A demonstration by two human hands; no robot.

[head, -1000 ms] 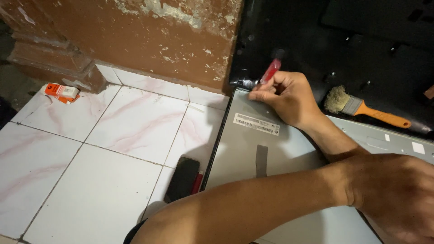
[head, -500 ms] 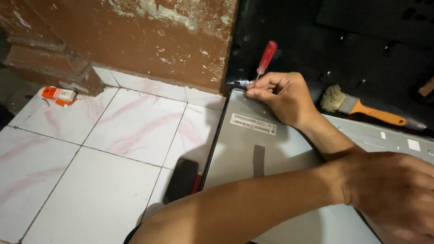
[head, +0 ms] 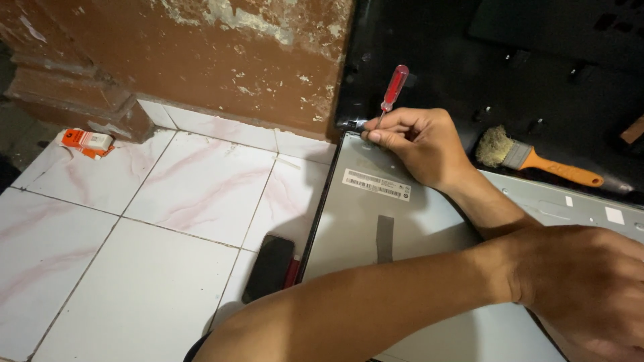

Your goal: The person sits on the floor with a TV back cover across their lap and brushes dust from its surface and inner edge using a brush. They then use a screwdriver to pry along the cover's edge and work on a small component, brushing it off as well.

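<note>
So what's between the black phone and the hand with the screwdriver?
In the head view, a corner of the grey panel with its white label lies between the phone and the right hand holding the red screwdriver.

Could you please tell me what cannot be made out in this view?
Head view only:
- Tip of the screwdriver: hidden behind the right hand.
- Fingers of the left hand: cut off by the bottom edge.
- Lower grey panel: covered by the forearm.
- Print on the orange box: too small.
</note>
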